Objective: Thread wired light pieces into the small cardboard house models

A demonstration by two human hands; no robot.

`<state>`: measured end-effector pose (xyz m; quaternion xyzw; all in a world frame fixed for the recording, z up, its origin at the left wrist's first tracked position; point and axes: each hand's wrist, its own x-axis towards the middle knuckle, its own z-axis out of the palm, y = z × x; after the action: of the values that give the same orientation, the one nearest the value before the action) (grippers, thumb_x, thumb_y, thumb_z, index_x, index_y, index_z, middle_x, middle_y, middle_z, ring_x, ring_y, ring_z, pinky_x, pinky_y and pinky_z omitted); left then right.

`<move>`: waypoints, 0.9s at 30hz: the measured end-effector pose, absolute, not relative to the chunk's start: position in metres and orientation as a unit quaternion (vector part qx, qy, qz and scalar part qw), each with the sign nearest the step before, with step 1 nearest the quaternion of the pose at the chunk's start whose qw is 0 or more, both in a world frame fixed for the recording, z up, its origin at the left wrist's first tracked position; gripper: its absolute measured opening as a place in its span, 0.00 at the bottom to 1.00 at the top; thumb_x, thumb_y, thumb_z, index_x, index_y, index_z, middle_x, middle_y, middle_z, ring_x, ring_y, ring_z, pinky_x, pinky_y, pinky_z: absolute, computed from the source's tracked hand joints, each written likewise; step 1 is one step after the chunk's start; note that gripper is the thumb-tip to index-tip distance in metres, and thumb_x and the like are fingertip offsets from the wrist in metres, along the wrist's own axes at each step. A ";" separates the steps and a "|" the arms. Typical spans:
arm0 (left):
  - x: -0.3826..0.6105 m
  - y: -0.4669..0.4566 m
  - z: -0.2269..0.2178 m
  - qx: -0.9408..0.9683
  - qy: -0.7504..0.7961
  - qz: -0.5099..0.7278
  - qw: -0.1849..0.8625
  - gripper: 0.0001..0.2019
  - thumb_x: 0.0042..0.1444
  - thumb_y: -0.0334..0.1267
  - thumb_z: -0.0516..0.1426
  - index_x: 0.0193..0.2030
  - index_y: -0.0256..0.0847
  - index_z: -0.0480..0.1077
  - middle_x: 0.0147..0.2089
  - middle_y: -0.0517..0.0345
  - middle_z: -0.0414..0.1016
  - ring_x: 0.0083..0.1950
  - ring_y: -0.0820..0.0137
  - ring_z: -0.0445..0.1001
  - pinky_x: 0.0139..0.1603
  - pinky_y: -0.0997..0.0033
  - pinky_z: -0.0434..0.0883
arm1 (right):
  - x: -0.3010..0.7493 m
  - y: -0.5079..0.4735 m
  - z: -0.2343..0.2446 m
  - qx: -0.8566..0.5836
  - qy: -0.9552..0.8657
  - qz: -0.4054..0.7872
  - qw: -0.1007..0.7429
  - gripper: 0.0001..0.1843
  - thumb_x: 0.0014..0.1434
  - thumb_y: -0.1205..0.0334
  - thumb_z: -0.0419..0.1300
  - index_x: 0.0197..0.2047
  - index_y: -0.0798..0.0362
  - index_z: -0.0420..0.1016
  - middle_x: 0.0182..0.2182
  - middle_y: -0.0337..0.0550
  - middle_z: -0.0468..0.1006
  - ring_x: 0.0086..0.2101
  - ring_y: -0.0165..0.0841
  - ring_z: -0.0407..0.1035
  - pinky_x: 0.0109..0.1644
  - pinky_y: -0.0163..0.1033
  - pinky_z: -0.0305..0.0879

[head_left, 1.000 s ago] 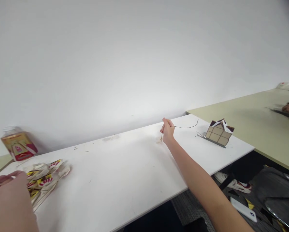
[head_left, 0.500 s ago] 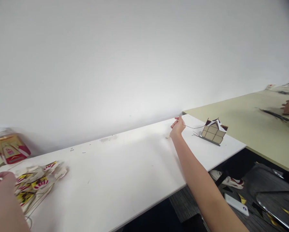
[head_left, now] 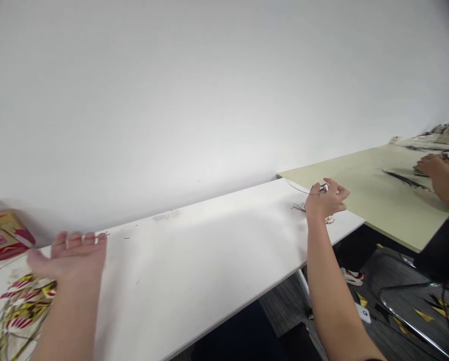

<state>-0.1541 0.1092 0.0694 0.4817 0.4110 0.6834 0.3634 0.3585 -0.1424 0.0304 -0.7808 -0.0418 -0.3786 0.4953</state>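
On the right part of the white table, my right hand (head_left: 326, 198) has its fingers bent around a small model house (head_left: 324, 188), mostly hidden behind the hand. A bit of it shows between thumb and index finger. A thin dark wire curves leftward from there, and short wire ends (head_left: 298, 207) stick out beside the wrist. My left hand (head_left: 74, 254) is open, palm up with fingers apart, and holds nothing. It hovers beside a pile of yellow, red and white printed pieces (head_left: 27, 303) with long thin wires.
A red and gold carton (head_left: 6, 235) stands at the table's left end against the wall. Small dark scraps lie along the back edge of the white table (head_left: 194, 250). On the adjoining cream table (head_left: 363, 185), another person's hand (head_left: 431, 165) works near dark wires (head_left: 405, 179).
My right hand has moved right, from beside the model house onto it. My left hand has moved right and up from the pile and turned its open palm into view. The view has shifted slightly.
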 end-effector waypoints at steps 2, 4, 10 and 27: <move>-0.126 0.100 0.059 0.431 0.394 0.674 0.451 0.23 0.48 0.63 0.37 0.29 0.43 0.49 0.22 0.65 0.49 0.24 0.73 0.56 0.30 0.66 0.65 | 0.363 -0.151 0.026 -0.825 -0.041 -0.370 0.425 0.17 0.57 0.57 0.54 0.50 0.47 0.69 0.52 0.53 0.64 0.51 0.46 0.63 0.55 0.60 0.51; -0.097 0.083 0.046 0.539 0.354 0.637 0.422 0.21 0.52 0.60 0.39 0.29 0.43 0.53 0.22 0.64 0.54 0.23 0.72 0.56 0.27 0.69 0.62 | 0.369 -0.157 0.023 -0.850 -0.039 -0.353 0.388 0.22 0.56 0.54 0.55 0.53 0.50 0.66 0.53 0.57 0.62 0.55 0.48 0.59 0.57 0.62 0.47; -0.046 0.028 0.012 0.894 0.129 0.392 0.175 0.11 0.51 0.48 0.61 0.30 0.42 0.71 0.26 0.61 0.72 0.29 0.71 0.68 0.38 0.66 0.64 | 0.387 -0.164 0.019 -0.912 0.021 -0.246 0.329 0.48 0.47 0.36 0.59 0.62 0.60 0.55 0.59 0.72 0.55 0.57 0.59 0.56 0.59 0.69 0.42; -0.038 0.019 -0.007 0.940 0.062 0.334 0.034 0.07 0.59 0.42 0.56 0.40 0.44 0.71 0.28 0.60 0.74 0.28 0.70 0.72 0.38 0.65 0.67 | 0.350 -0.155 0.038 -0.922 -0.086 -0.164 0.341 0.51 0.43 0.31 0.59 0.61 0.56 0.57 0.51 0.65 0.72 0.51 0.60 0.66 0.57 0.70 0.45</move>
<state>-0.0375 0.0185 -0.0073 0.9399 0.0621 0.3341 0.0340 0.3504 -0.1552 0.0384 -0.9216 -0.0856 -0.1645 0.3411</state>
